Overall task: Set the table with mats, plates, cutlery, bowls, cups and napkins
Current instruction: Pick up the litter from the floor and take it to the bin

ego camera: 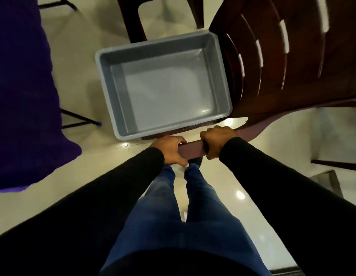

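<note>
1. Nearest in, we're looking straight down a pair of black sleeves and blue jeans [179, 226] to a glossy pale floor [252, 176]. The person stands right up against the chair.

2. Both hands are clamped on the same thing: the top rail of a dark brown plastic chair [288, 66]. The left hand [170, 150] wraps the rail's left end, thumb underneath; the right hand [218, 141] curls over it just beside, knuckles up. They sit close together but apart, a short stretch of rail showing between them. A two-handed hold like that reads as shifting or steadying the chair, likely getting seating squared away.

3. Just beyond the hands sits a grey plastic tub [163, 86], resting on what appears to be a chair seat, though its support is mostly hidden. It's empty: no mats, plates, cutlery, bowls, cups or napkins in view anywhere. My judgement: it served as the carrier for the tableware, and the setting itself is out of shot.

4. Right and far, slatted brown chair backs lean over the tub's right rim, touching or nearly so; blur makes it hard to call.

5. Left, a deep purple cloth [23, 96] hangs down, probably draped over the bench, with thin dark legs behind it.
</note>
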### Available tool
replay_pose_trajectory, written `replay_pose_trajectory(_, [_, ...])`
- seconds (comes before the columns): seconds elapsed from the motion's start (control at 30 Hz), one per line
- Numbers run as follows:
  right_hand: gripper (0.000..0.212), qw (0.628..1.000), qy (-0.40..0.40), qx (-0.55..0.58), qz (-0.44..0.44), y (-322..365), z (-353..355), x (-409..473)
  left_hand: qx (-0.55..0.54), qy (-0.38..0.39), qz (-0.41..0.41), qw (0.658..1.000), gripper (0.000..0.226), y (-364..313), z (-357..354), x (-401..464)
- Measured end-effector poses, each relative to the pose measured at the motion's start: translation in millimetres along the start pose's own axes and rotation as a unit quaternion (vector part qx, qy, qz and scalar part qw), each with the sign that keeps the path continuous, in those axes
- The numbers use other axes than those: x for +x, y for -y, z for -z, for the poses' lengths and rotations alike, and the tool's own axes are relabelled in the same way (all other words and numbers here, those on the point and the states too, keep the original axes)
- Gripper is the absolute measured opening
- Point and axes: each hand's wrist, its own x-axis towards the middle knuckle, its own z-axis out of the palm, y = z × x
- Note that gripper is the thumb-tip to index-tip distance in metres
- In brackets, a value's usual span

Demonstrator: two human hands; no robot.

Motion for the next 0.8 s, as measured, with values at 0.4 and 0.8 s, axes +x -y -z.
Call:
replay_pose_trajectory(0.4, [0.038, 1.0, 0.023, -0.009, 0.013, 22, 7, 9, 0.119, 0.0, 0.013, 0.993, 0.053, 1, 5, -1])
replay_pose_trajectory(0.8, [0.032, 0.999, 0.0, 0.0, 0.037, 98, 31, 49, 0.097, -0.01, 0.033, 0.995, 0.051, 83, 34, -26])
